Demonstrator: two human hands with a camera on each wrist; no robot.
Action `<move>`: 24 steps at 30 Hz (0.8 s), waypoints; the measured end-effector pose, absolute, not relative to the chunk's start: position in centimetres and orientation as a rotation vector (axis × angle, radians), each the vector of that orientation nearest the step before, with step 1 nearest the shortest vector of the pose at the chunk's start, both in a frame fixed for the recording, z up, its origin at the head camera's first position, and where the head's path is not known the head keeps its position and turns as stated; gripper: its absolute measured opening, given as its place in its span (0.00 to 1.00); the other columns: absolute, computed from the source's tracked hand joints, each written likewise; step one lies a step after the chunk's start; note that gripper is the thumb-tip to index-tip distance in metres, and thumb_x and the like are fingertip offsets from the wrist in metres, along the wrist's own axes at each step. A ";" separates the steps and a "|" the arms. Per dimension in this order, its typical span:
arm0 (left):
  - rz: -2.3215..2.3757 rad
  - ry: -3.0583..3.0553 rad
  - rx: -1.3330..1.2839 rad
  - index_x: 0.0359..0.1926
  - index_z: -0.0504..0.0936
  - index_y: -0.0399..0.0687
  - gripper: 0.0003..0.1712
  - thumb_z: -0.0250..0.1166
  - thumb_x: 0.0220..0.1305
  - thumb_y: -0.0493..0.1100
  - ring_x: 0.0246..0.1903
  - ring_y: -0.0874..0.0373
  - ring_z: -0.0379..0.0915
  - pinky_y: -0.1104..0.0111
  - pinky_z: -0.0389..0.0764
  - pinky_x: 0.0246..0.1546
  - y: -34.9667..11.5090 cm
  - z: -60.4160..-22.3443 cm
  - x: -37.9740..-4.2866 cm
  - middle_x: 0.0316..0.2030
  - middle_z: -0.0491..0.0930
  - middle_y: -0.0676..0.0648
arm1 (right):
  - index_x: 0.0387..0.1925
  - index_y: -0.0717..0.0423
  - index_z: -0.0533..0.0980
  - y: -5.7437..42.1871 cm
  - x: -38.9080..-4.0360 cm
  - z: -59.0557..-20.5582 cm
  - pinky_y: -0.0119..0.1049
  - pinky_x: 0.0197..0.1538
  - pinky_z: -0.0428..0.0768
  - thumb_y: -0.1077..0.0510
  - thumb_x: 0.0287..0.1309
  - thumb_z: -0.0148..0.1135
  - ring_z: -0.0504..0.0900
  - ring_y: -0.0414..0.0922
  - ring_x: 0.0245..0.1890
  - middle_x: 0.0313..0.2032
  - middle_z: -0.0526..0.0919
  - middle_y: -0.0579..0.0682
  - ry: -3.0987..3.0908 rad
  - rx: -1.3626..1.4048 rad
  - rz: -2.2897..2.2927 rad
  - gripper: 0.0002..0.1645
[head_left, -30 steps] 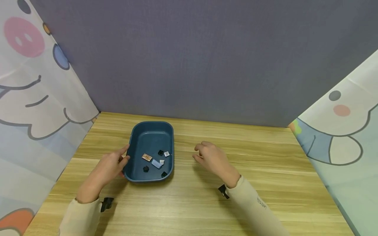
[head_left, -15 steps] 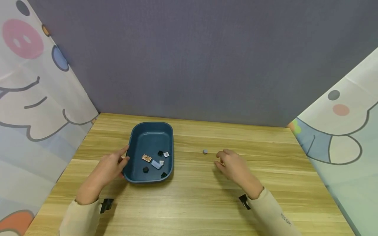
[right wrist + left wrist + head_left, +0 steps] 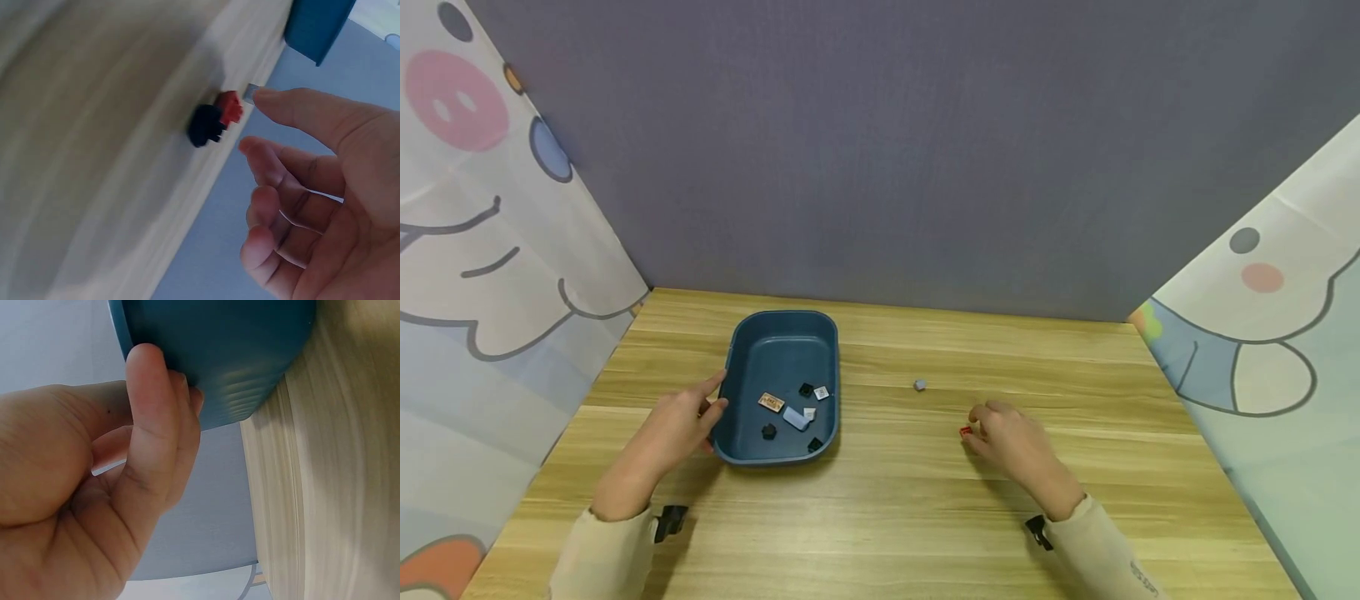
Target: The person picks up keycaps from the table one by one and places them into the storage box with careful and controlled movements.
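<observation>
My left hand (image 3: 673, 429) grips the left edge of a dark blue plastic bin (image 3: 782, 323). In the left wrist view its curled fingers (image 3: 156, 425) lie against the bin's outer wall near the rim. My right hand (image 3: 1017, 446) hovers on the right, thumb and forefinger apart with nothing between them. At its fingertips in the head view is a small red notched piece (image 3: 966, 431). The right wrist view shows that piece beside a black one (image 3: 205, 126), both on the table. Farther off stands a small grey cube (image 3: 920, 384).
Inside the bin are several small pieces: a tan printed tile (image 3: 771, 402), a light blue block (image 3: 796, 418), white ones and black ones. A grey panel (image 3: 895, 167) rises behind the wooden table (image 3: 880, 517). Cartoon-printed sheets (image 3: 1262, 333) flank it.
My right hand has moved right and toward me, leaving the grey cube and then the red piece in sight. The left hand stays at the bin.
</observation>
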State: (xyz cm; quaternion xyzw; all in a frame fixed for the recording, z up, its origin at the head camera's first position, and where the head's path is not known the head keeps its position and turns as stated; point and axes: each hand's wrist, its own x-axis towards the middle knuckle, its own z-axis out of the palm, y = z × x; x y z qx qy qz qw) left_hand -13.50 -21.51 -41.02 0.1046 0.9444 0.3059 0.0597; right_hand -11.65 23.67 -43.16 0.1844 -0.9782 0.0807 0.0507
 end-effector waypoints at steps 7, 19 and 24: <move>0.931 2.858 0.319 0.67 0.56 0.33 0.31 0.54 0.67 0.37 0.13 0.61 0.73 0.69 0.73 0.18 -21.5 -41.1 -13.5 0.24 0.79 0.49 | 0.30 0.53 0.79 23.8 -11.7 -44.1 0.29 0.18 0.67 0.48 0.45 0.71 0.66 0.35 0.18 0.22 0.69 0.39 -3.046 0.485 0.229 0.15; 0.927 2.864 0.314 0.67 0.56 0.32 0.30 0.53 0.68 0.37 0.12 0.61 0.73 0.68 0.72 0.17 -21.5 -41.1 -13.4 0.23 0.78 0.50 | 0.29 0.51 0.79 23.6 -11.7 -44.4 0.29 0.18 0.66 0.48 0.46 0.70 0.66 0.35 0.18 0.22 0.68 0.39 -3.021 0.488 0.223 0.13; 0.938 2.863 0.316 0.67 0.56 0.33 0.30 0.53 0.67 0.37 0.12 0.60 0.74 0.68 0.72 0.17 -21.5 -41.0 -13.4 0.22 0.78 0.51 | 0.28 0.50 0.79 23.4 -11.8 -44.3 0.29 0.17 0.65 0.48 0.47 0.70 0.65 0.35 0.18 0.21 0.68 0.39 -3.006 0.494 0.213 0.12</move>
